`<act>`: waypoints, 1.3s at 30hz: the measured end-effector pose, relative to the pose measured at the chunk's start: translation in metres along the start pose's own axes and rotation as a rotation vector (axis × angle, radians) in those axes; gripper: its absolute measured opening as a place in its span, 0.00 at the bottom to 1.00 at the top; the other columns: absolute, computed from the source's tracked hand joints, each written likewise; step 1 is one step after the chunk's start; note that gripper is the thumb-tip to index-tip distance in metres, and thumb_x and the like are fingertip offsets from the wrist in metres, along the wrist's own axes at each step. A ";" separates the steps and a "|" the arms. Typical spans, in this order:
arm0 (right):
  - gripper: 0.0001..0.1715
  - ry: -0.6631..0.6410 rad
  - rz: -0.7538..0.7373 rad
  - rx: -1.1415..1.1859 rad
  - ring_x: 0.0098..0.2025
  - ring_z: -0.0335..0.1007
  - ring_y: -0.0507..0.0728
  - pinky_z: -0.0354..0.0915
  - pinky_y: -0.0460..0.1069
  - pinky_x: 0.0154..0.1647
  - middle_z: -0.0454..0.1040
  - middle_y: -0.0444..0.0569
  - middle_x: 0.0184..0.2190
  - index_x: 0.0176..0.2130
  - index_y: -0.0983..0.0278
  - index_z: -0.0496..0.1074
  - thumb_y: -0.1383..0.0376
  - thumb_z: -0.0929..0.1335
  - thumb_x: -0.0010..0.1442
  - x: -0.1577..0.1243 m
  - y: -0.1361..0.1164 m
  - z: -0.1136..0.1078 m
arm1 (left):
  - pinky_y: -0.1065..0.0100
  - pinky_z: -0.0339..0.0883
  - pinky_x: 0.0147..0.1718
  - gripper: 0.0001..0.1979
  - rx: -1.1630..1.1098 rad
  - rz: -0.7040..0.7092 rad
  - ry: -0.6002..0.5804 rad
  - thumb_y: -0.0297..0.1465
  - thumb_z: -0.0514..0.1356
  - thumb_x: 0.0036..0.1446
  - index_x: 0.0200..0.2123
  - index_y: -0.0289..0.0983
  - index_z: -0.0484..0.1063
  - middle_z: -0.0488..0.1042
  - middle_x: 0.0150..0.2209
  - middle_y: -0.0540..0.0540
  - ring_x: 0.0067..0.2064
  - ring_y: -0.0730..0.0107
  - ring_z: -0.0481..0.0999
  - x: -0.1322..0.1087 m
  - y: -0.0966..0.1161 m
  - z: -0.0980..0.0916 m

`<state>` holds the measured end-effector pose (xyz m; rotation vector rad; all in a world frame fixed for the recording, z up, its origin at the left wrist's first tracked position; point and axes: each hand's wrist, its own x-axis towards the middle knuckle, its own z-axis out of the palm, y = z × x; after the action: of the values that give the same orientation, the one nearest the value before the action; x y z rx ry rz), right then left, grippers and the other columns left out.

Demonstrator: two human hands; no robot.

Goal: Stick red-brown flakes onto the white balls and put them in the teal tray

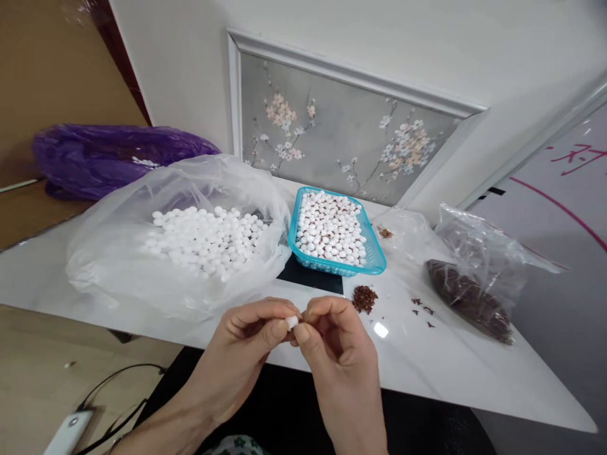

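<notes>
Above the front edge of the table, my left hand [253, 341] pinches a small white ball [292, 323] between thumb and fingers. My right hand [339, 354] is closed up against it, thumb and index finger pressed together at the ball's side; whatever those fingertips hold is hidden. Just beyond my right hand lies a small heap of reddish-brown bits [365, 299]. Behind my hands stands a blue plastic basket [374, 256] full of white balls, many with brown spots between them. A clear plastic bag [118, 265] lies open to the left with many plain white balls inside.
A zip bag of dark brown pieces [469, 300] lies at the right, with several loose brown pieces [422, 308] beside it. A purple bag [95, 158] sits at the back left. A framed flower picture [332, 126] leans behind the basket. A power strip [70, 433] lies on the floor.
</notes>
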<state>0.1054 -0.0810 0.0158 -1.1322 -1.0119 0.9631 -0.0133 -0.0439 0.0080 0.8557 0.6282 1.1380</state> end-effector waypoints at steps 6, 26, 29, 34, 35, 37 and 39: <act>0.08 0.116 -0.265 0.032 0.34 0.66 0.50 0.69 0.45 0.33 0.66 0.42 0.32 0.35 0.59 0.67 0.73 0.67 0.59 -0.007 0.011 0.003 | 0.74 0.68 0.38 0.04 0.037 0.030 -0.082 0.29 0.65 0.53 0.31 0.42 0.82 0.77 0.33 0.50 0.36 0.72 0.73 -0.001 0.005 0.004; 0.10 0.020 -0.356 -0.044 0.34 0.67 0.52 0.66 0.48 0.33 0.67 0.44 0.33 0.38 0.59 0.68 0.74 0.64 0.62 -0.007 0.019 -0.005 | 0.73 0.70 0.36 0.08 0.113 0.046 -0.009 0.26 0.67 0.50 0.34 0.43 0.81 0.79 0.33 0.49 0.33 0.71 0.75 -0.003 0.001 -0.003; 0.11 -0.002 -0.362 -0.044 0.35 0.68 0.52 0.66 0.49 0.34 0.68 0.44 0.33 0.38 0.59 0.68 0.74 0.62 0.63 -0.007 0.017 -0.005 | 0.72 0.71 0.34 0.07 0.039 0.028 -0.014 0.26 0.68 0.49 0.33 0.42 0.81 0.79 0.32 0.48 0.31 0.71 0.75 -0.002 0.001 -0.002; 0.11 -0.015 -0.354 -0.073 0.35 0.68 0.51 0.67 0.47 0.34 0.67 0.43 0.33 0.38 0.59 0.68 0.74 0.62 0.63 -0.005 0.017 -0.003 | 0.71 0.71 0.36 0.08 0.005 -0.030 -0.011 0.26 0.69 0.47 0.34 0.41 0.81 0.78 0.36 0.47 0.34 0.70 0.75 0.000 0.004 -0.002; 0.10 -0.015 -0.355 -0.083 0.34 0.67 0.51 0.67 0.47 0.33 0.67 0.43 0.32 0.38 0.59 0.68 0.74 0.63 0.63 -0.004 0.017 -0.002 | 0.72 0.71 0.37 0.08 0.007 -0.040 -0.011 0.26 0.69 0.47 0.33 0.41 0.81 0.78 0.35 0.47 0.34 0.71 0.75 0.001 0.005 -0.002; 0.10 -0.019 -0.355 -0.109 0.33 0.67 0.51 0.66 0.47 0.33 0.67 0.43 0.32 0.37 0.59 0.68 0.74 0.63 0.63 -0.003 0.017 -0.002 | 0.73 0.70 0.35 0.07 0.016 -0.059 -0.004 0.26 0.69 0.47 0.32 0.41 0.80 0.77 0.32 0.49 0.33 0.72 0.74 0.002 0.006 -0.001; 0.09 -0.029 -0.350 -0.134 0.33 0.67 0.51 0.66 0.47 0.33 0.67 0.44 0.31 0.36 0.60 0.68 0.73 0.62 0.63 -0.003 0.017 -0.003 | 0.74 0.68 0.34 0.06 0.027 -0.078 0.010 0.26 0.68 0.48 0.32 0.40 0.80 0.75 0.30 0.50 0.31 0.74 0.72 0.003 0.006 0.000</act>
<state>0.1061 -0.0823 -0.0018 -1.0084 -1.2638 0.6406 -0.0159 -0.0399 0.0133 0.8425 0.6805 1.0662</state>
